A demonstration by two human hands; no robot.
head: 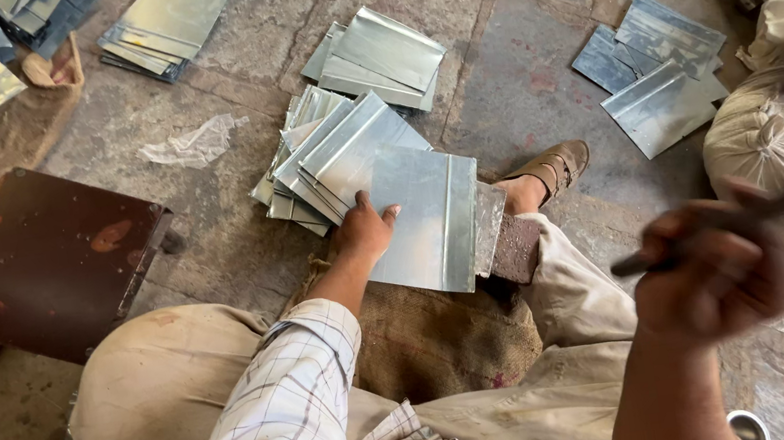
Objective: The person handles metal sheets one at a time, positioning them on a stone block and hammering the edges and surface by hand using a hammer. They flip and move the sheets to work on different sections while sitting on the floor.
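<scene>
Seated on a stone floor [530,40], a person grips a dark hammer handle [715,223] in the raised right hand [717,273], fingers clenched around it, the tool blurred. The left hand [364,234] lies on the near edge of a folded metal sheet [427,215], fingers curled under its edge and thumb pressed on top; the sheet sits on a block [517,249] just beside the sandalled foot [547,169]. Beyond, a fanned stack of similar sheets [333,152] touches it, with further piles [660,69] well apart and a rust-brown metal stand [39,261] to the left.
</scene>
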